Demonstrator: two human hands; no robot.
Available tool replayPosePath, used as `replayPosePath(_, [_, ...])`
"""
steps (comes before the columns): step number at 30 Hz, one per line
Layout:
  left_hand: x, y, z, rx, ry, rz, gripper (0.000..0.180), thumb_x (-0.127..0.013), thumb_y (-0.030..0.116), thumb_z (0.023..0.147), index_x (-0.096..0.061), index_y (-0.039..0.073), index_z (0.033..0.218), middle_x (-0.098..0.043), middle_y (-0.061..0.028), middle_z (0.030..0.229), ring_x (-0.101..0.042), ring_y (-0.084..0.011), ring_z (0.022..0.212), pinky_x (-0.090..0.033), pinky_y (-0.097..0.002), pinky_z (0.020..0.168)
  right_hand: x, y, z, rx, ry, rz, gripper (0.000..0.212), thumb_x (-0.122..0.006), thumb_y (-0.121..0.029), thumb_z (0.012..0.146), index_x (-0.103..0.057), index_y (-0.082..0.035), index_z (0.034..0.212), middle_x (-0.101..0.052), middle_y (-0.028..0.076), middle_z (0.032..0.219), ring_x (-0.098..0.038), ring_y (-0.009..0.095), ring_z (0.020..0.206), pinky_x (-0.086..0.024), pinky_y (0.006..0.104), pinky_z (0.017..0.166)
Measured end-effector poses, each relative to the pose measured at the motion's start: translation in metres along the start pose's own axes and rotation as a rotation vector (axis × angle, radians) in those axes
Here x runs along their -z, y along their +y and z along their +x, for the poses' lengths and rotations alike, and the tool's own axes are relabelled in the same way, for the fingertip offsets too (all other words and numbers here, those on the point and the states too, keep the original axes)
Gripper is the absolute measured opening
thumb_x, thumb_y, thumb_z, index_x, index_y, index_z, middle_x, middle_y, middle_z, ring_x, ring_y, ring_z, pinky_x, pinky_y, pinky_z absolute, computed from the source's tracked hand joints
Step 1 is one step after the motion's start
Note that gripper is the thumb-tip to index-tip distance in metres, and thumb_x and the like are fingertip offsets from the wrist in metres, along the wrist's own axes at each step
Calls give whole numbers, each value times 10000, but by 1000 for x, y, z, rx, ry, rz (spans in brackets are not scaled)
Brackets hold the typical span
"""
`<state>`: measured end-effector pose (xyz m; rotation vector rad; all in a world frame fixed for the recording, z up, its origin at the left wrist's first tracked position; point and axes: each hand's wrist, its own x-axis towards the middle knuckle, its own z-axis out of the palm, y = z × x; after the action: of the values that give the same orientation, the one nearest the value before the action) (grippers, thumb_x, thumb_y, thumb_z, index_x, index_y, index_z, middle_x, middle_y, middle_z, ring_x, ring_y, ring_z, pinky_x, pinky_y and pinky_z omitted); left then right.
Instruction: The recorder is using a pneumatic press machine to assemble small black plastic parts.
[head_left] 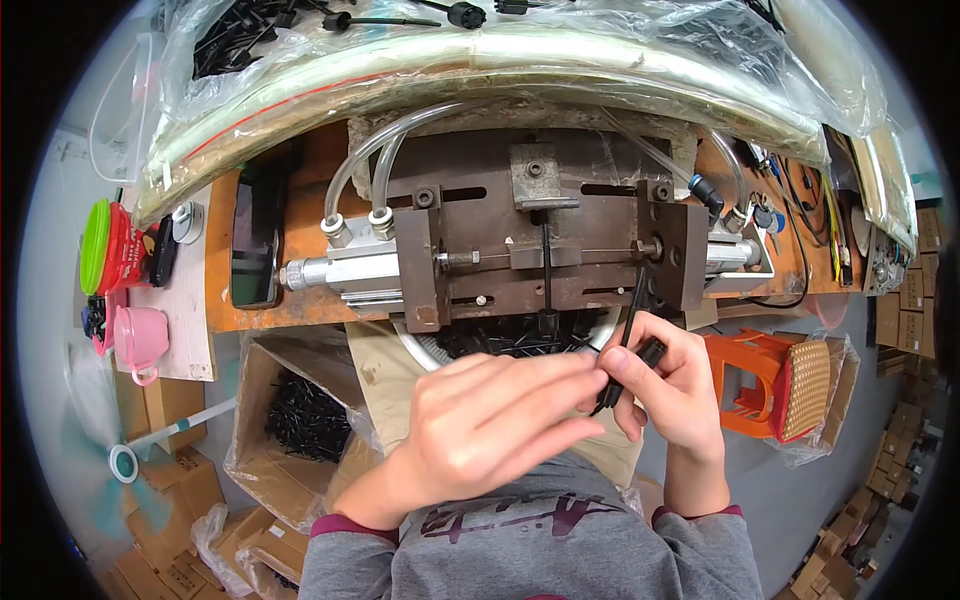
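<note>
In front of me is a brown metal fixture (470, 215) with a pneumatic cylinder (362, 275) at its left side. A thin black stemmed piece (547, 285) lies upright across its middle, with a blocky end hanging over the near edge. My right hand (672, 385) is closed on black plastic stemmed pieces (652, 352), just below the fixture's right block. My left hand (490, 415) reaches across with its fingers stretched out, the fingertips beside those pieces. Whether they touch is unclear, and the left thumb is hidden. Under the fixture's edge, a white-rimmed container (425, 345) holds many black pieces.
Clear air tubes (350, 165) arch over the wooden bench (225, 290). Beyond them stands a plastic-wrapped ledge (480, 60) with black parts behind it. A phone (258, 235) and pink cup (140, 335) are left; an orange stool (750, 380) is right. A carton (262, 400) of black pieces stands lower left.
</note>
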<state>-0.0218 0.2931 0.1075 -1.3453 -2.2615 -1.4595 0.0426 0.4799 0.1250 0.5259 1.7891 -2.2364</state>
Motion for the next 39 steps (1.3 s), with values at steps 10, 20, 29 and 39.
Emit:
replayPosePath(10, [-3, 8, -2, 70, 108, 16, 395, -846, 67, 619, -703, 4, 982, -686, -89, 867, -662, -201, 691, -533, -276, 583, -6, 2, -2, 143, 47, 51, 115, -562, -52, 951, -598, 55, 973, -647, 114, 694, -525, 68, 425, -355, 189, 352])
replayPosePath(20, [-19, -17, -1, 3, -15, 485, 242, -752, 78, 685, -685, 5, 905, -655, -142, 1185, -638, -177, 681, -518, -281, 634, -3, -5, -19, 484, 153, 95, 729, -527, -516, 923, -479, 142, 1232, -606, 318, 1118, -686, 371, 911, -588, 380, 708])
replayPosePath(29, [-15, -15, 5, 37, -71, 518, 274, -784, 102, 662, -696, 32, 913, -662, -106, 1188, -622, -153, 609, -489, -262, 567, -3, 2, -18, 705, 97, 49, 496, -761, -143, 777, -516, 67, 1153, -582, 299, 1181, -667, 356, 1008, -603, 384, 744])
replayPosePath(39, [47, -1, 42, 42, 130, 241, 301, -818, 64, 695, -715, 22, 975, -718, -113, 1008, -689, -151, 808, -525, -257, 655, -7, 11, 5, 932, 246, -1027, 277, -782, 15, 638, -650, 36, 880, -639, 224, 1145, -674, 307, 878, -561, 338, 722])
